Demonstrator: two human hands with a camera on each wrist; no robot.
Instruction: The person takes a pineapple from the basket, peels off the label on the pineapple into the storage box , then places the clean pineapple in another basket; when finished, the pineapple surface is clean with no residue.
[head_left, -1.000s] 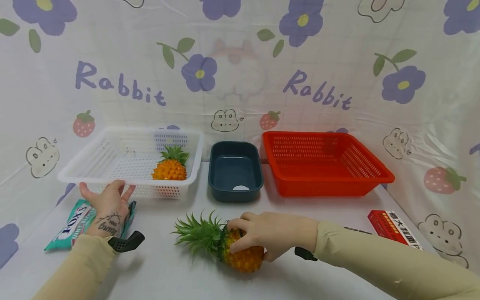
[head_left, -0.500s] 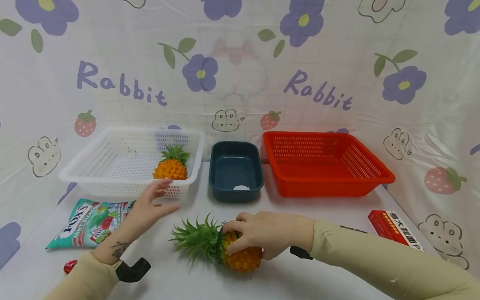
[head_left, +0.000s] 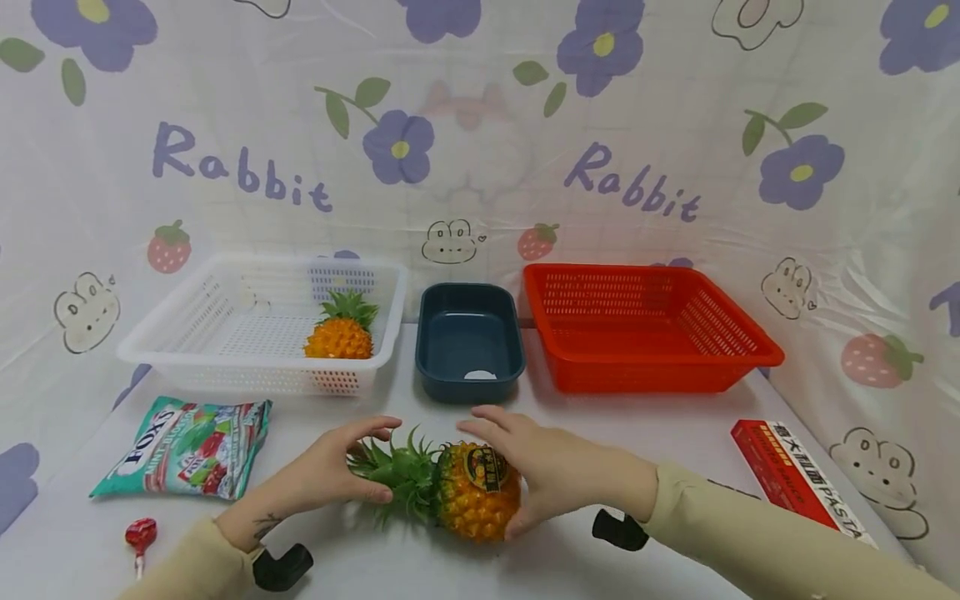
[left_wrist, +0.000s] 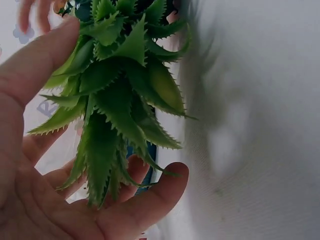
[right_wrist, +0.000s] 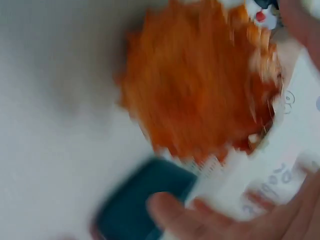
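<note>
A pineapple (head_left: 468, 504) lies on its side on the white table, its green crown pointing left and a dark label on its upper side. My left hand (head_left: 326, 471) is around the crown's tip, fingers and thumb spread apart. In the left wrist view the leaves (left_wrist: 117, 95) hang between thumb and fingers; I cannot tell how firmly they touch. At the fruit's base my right hand (head_left: 566, 471) has its fingers spread, thumb near the lower side. The right wrist view is blurred, with the orange base (right_wrist: 200, 85) apart from the fingers.
Behind stand a white basket (head_left: 247, 364) holding another pineapple (head_left: 339, 337), a dark blue bin (head_left: 471, 390) and a red basket (head_left: 645, 375). A green candy bag (head_left: 187, 450) and a red lollipop (head_left: 141, 533) lie left. A red pasta box (head_left: 795, 479) lies right.
My left hand has moved right from the white basket's rim to the pineapple's crown, uncovering the candy bag and lollipop. My right hand has loosened its grip and shifted right, showing the label.
</note>
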